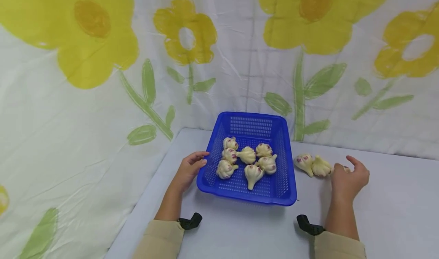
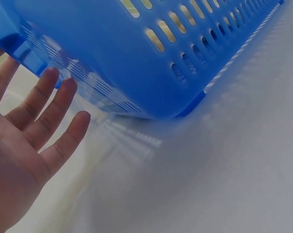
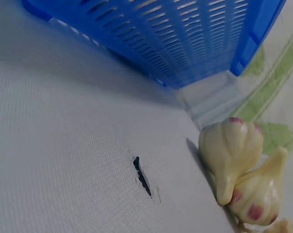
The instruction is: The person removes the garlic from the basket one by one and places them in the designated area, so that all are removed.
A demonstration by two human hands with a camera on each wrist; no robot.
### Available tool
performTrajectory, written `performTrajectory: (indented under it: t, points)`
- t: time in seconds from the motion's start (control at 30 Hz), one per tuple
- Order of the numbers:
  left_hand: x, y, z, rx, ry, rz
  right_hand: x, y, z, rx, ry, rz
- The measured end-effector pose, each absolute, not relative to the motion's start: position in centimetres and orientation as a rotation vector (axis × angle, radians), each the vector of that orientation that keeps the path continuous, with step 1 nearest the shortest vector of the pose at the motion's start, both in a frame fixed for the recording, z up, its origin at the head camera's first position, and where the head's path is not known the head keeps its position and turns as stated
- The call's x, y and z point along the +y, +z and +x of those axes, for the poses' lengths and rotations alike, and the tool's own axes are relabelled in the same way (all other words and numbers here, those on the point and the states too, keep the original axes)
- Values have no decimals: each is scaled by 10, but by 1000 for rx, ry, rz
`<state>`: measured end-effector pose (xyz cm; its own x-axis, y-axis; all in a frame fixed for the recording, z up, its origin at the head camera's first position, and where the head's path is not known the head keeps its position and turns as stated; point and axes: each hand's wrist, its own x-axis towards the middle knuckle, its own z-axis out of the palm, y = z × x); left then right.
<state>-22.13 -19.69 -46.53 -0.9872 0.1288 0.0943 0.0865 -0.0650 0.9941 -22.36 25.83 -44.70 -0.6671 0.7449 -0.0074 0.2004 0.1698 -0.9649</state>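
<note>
Several garlic bulbs, cream with purple patches, lie in a blue perforated basket. My left hand is at the basket's left rim; in the left wrist view its fingers are extended beside the outer wall. Right of the basket, my right hand is over the table with thumb and index finger apart. A garlic bulb shows partly behind that hand, mostly hidden. Two more bulbs lie touching just left of it, one tilted and one beside it. The right wrist view shows two bulbs but not the hand clearly.
The white-covered table meets a flower-printed curtain behind the basket and along the left. A small dark slit shows in the table cover near the basket. Black wrist mounts stick out from both sleeves.
</note>
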Motion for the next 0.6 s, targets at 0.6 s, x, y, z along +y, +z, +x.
performTrajectory:
  t: [0.6]
  points:
    - [-196,-469,-222,2161,2259,265,259,-452,-228,-2004,1677,-955]
